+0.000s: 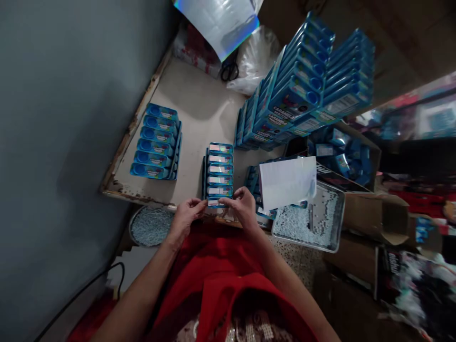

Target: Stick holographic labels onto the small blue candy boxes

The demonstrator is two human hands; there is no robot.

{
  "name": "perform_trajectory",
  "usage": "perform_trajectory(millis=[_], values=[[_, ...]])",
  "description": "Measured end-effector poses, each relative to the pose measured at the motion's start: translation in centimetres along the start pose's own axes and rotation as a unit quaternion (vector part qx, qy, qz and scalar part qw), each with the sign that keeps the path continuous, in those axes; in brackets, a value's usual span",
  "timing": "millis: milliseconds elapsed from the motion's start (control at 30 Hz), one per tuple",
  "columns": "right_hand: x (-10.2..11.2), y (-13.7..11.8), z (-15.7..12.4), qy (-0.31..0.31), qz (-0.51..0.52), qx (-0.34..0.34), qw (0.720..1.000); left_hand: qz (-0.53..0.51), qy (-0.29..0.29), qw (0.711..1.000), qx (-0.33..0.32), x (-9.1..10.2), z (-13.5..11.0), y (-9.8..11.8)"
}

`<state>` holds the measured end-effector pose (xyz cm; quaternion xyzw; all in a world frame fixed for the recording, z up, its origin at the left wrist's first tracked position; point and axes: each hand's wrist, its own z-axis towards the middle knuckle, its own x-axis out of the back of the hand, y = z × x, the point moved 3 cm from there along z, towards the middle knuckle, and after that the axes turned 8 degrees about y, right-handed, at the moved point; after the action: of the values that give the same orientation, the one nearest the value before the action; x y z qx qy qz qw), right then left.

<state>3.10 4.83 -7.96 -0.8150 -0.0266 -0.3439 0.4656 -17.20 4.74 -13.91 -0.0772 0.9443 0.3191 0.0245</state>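
A row of small blue boxes (220, 169), each with a whitish label on its upper face, stands on the table in front of me. My left hand (187, 216) is closed, its thumb and forefinger pinched at the left end of the nearest box. On that box's right end my right hand (243, 207) is closed too, its thumb lying over the pale label (213, 203). The fingertips' undersides are hidden. To the left sits a second row of blue boxes (153, 141) with round blue circles and no white labels. A white sheet (288, 182) lies to the right, over more blue boxes.
Tall stacks of blue boxes (285, 102) lettered "Caramelo Magico" rise at the back right. A metal tray of pale pellets (295, 221), a bowl of pellets (151, 227) and a carton of blue packs (347, 152) surround the table (195, 95). Scissors (230, 71) lie behind.
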Motion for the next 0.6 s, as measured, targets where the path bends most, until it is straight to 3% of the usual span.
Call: perform_trajectory(millis=[100,200,333,400,433,500,600], values=[[-0.4,0.9,0.3,-0.050,0.082,-0.026,0.995,0.027,0.080,0.995,-0.043,0.7,0.8,-0.1],[-0.7,1.0,0.8,-0.078,0.125,-0.017,0.989,0.090,0.172,0.961,-0.200,0.6,0.9,2.8],[-0.5,0.5,2.1,-0.042,0.157,-0.005,0.987,0.204,0.222,0.870,-0.391,-2.8,0.9,8.9],[-0.4,0.4,2.2,-0.017,0.154,-0.007,0.988,0.267,0.239,0.831,-0.426,-4.8,1.4,11.1],[-0.4,0.4,1.9,-0.010,0.150,-0.004,0.989,0.288,0.237,0.825,-0.426,-5.7,1.7,11.6],[0.0,0.2,0.6,-0.004,0.136,0.013,0.991,0.301,0.214,0.839,-0.400,-6.8,2.5,11.9],[1.7,-0.7,-1.9,0.000,0.085,0.074,0.994,0.264,0.174,0.892,-0.323,-7.2,3.6,10.8]])
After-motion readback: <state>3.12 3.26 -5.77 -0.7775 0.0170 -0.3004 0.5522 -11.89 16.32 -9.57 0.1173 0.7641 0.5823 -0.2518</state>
